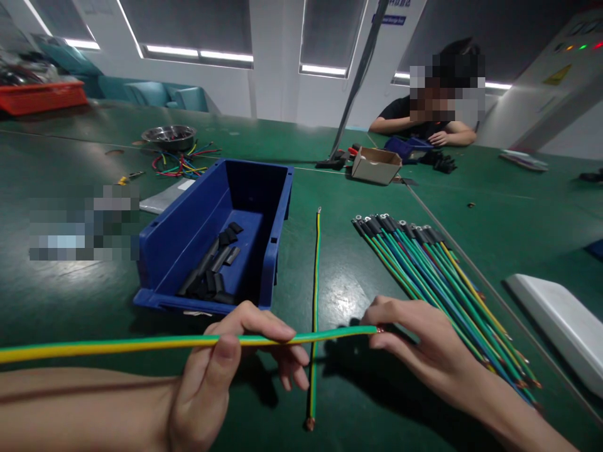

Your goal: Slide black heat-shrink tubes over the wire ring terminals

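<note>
Yellow-green cable [141,346] in front of me, long axis running left-right across the view, copper end [379,329] pointing right. My left hand [214,376] has it pinched partway along, thumb against fingers; my right hand [428,339], nearer the copper, has thumb and forefinger closed at that tip, hardly any gap. Second yellow-green cable [316,270] lies on the green tabletop [348,270], roughly crosswise below. Blue bin [269,270] beyond my left hand.

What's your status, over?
Left hand holding green-and-yellow striped cable. Right hand pinching its copper end. Another striped cable crosses beneath; no visible obstruction.
</note>
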### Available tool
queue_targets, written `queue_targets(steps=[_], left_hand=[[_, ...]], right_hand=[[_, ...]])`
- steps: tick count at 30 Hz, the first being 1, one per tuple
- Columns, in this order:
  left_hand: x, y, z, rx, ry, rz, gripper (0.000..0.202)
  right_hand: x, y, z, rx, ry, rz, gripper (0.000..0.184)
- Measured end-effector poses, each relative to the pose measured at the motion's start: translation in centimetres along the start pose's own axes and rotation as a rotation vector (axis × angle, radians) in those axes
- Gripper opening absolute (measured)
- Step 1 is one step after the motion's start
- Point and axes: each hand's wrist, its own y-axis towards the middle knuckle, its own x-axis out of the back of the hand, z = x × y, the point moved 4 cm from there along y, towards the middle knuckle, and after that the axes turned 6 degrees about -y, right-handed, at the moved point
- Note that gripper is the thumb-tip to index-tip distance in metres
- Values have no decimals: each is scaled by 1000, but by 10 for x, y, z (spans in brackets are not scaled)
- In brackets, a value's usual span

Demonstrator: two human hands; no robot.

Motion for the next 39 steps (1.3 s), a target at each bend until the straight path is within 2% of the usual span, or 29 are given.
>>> queue_targets(steps=[3, 8, 13, 17, 20, 23, 28, 31, 35, 39], left_hand=[[0, 0, 2, 43, -37, -1, 41], [2, 1, 3, 83, -74, 6, 43], [2, 0, 4, 106, -69, 22, 43], [0, -2, 5, 38, 20, 67, 40], [2, -4, 7, 30, 92, 60, 38], [4, -5, 11, 98, 176, 87, 38], [1, -1, 24, 350, 225, 205, 52], [-4, 1, 25, 472, 347, 281, 58], [-7, 3, 17, 429, 563, 361, 55], [-2, 2, 15, 334, 535, 299, 56]], right_hand=[[3, 3, 1, -45, 149, -7, 8], [4, 6, 2, -98, 317, 50, 11], [0, 3, 0, -165, 439, 174, 18], [-2, 3, -4, -254, 484, 331, 19], [1, 2, -7, -314, 495, 409, 33], [3, 1, -5, -345, 493, 425, 50], [-10, 3, 11, -337, 448, 466, 26], [-18, 4, 24, -277, 455, 488, 22], [-20, 0, 30, -269, 414, 551, 16], [-16, -3, 31, -278, 335, 629, 13]])
